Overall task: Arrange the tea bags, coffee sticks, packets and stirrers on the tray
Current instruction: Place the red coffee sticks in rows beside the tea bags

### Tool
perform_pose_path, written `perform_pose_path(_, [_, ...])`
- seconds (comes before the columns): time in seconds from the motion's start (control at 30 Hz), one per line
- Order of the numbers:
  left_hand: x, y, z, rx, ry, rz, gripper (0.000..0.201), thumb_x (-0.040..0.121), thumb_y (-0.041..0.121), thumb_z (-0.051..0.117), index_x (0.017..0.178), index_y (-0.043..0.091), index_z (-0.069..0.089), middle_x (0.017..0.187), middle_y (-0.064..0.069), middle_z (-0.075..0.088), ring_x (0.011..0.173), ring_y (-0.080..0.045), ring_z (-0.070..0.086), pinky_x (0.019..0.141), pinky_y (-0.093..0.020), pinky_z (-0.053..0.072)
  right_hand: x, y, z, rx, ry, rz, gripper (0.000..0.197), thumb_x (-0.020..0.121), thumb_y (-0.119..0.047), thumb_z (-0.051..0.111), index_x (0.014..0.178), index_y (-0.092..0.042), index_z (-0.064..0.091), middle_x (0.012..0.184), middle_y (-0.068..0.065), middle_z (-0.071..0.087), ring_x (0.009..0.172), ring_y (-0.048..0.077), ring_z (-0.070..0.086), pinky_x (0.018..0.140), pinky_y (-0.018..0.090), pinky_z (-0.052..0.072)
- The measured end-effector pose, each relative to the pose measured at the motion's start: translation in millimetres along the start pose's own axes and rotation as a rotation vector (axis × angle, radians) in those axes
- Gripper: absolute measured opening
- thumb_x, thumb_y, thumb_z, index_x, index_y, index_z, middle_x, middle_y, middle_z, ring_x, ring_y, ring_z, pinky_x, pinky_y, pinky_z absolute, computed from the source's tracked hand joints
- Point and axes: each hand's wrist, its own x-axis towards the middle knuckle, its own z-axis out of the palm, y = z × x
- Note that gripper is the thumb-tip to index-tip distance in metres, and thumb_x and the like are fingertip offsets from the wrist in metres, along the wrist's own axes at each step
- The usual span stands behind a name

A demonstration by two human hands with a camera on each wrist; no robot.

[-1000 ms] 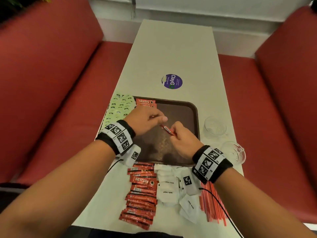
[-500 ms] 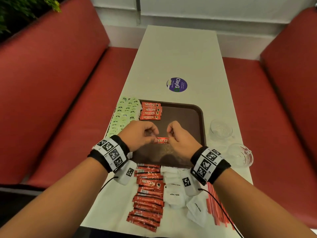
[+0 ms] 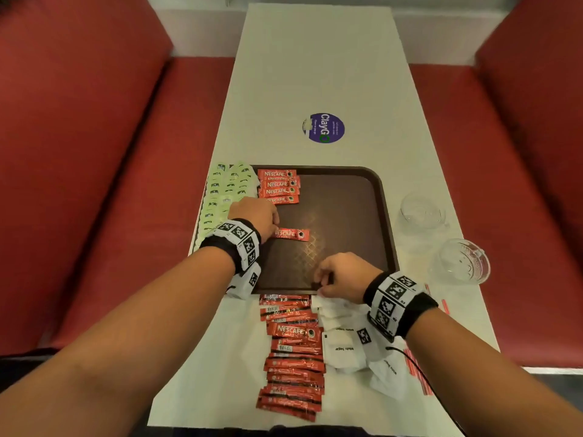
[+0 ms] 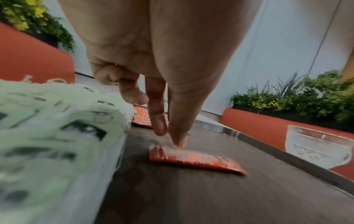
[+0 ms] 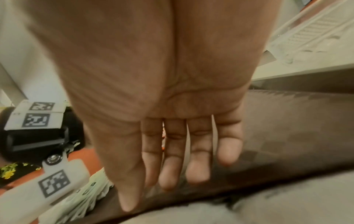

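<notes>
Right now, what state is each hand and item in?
Left hand: fingertips at loose coffee stick's end.
Right hand: open, empty, over tray's near edge.
Loose coffee stick: flat on tray, apart from the row.
Placed sticks: four, rowed.
Glass cups: upright, off-tray.

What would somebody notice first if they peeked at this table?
Probably the brown tray in the middle of the white table, with the left hand touching one red coffee stick lying on it. Next, the long pile of red coffee sticks on the table's near end, below the empty right hand.
</notes>
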Motion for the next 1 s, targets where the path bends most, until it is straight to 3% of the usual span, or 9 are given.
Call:
perform_pose_path(0.1, [7, 6, 4, 0.031, -0.016, 0.085, 0.012, 0.085, 0.04, 0.073, 0.094, 0.032, 0.072, 0.099, 0.009, 0.069, 0.096, -0.016, 0.063, 0.087, -0.035, 0.053, 2, 0, 3, -0.019, -0.001, 0.009, 0.011, 0.088, -0.02, 0.07, 0.095, -0.025, 0.076, 0.093, -0.008, 0.073, 0.084, 0.007, 0.065, 0.078, 0.021, 0.051])
perform_pose_path(0.23, [18, 15, 6, 0.118, -0.18, 0.089, 0.012, 0.083, 0.034, 0.077, 0.095, 0.033, 0.073, 0.101, 0.008, 0.068, 0.094, -0.017, 0.062, 0.084, -0.033, 0.053, 2, -4, 1, -0.046, -0.003, 0.016, 0.016, 0.09, -0.017, 0.065, 0.094, -0.024, 0.078, 0.096, -0.008, 0.074, 0.088, 0.008, 0.065, 0.079, 0.018, 0.046])
perform_pose_path(0.43, [44, 6, -1, 0.175, -0.102, -0.011, 0.014, 0.088, 0.022, 0.069, 0.095, 0.033, 0.074, 0.101, 0.003, 0.065, 0.092, -0.022, 0.062, 0.078, -0.032, 0.049, 2, -9, 1, -0.076, 0.008, 0.021, 0.019, 0.091, -0.015, 0.062, 0.094, -0.024, 0.078, 0.097, -0.008, 0.074, 0.091, 0.01, 0.065, 0.089, 0.024, 0.049])
perform_pose_path(0.53, [55, 6, -6, 0.189, -0.089, -0.046, 0.015, 0.091, 0.021, 0.064, 0.101, 0.026, 0.074, 0.107, -0.001, 0.069, 0.092, -0.024, 0.065, 0.083, -0.035, 0.053, 1, -9, 1, -0.06, 0.0, 0.027, 0.018, 0.092, -0.015, 0.063, 0.095, -0.024, 0.078, 0.098, -0.009, 0.073, 0.091, 0.009, 0.064, 0.085, 0.021, 0.047])
perform_pose_path(0.6, [61, 5, -7, 0.207, -0.073, -0.055, 0.015, 0.092, 0.02, 0.062, 0.102, 0.023, 0.074, 0.107, -0.003, 0.069, 0.088, -0.024, 0.063, 0.08, -0.034, 0.052, 0, -8, 1, -0.048, -0.002, 0.034, 0.017, 0.091, -0.016, 0.063, 0.095, -0.025, 0.077, 0.098, -0.008, 0.073, 0.091, 0.01, 0.064, 0.082, 0.021, 0.046])
perform_pose_path(0.7, [70, 4, -8, 0.233, -0.033, -0.034, 0.018, 0.094, 0.017, 0.061, 0.109, 0.021, 0.071, 0.111, -0.005, 0.068, 0.094, -0.026, 0.065, 0.082, -0.035, 0.051, 1, -9, -1, -0.049, -0.011, 0.045, 0.017, 0.091, -0.016, 0.063, 0.094, -0.026, 0.077, 0.095, -0.009, 0.073, 0.091, 0.01, 0.065, 0.083, 0.022, 0.05])
perform_pose_path(0.83, [77, 5, -13, 0.235, -0.103, -0.023, 0.028, 0.095, 0.017, 0.059, 0.121, 0.02, 0.068, 0.125, -0.009, 0.064, 0.108, -0.03, 0.063, 0.095, -0.04, 0.051, 1, -10, -1, -0.054, -0.022, 0.06, 0.017, 0.091, -0.017, 0.063, 0.094, -0.026, 0.077, 0.096, -0.01, 0.072, 0.091, 0.01, 0.065, 0.089, 0.027, 0.053])
perform_pose_path(1.0, [73, 6, -13, 0.179, -0.11, -0.021, 0.026, 0.094, 0.019, 0.058, 0.117, 0.022, 0.071, 0.124, -0.007, 0.065, 0.106, -0.03, 0.064, 0.091, -0.038, 0.052, -2, -10, 2, -0.066, 0.0, 0.062, 0.018, 0.091, -0.016, 0.062, 0.095, -0.026, 0.076, 0.097, -0.009, 0.073, 0.091, 0.011, 0.065, 0.086, 0.026, 0.052])
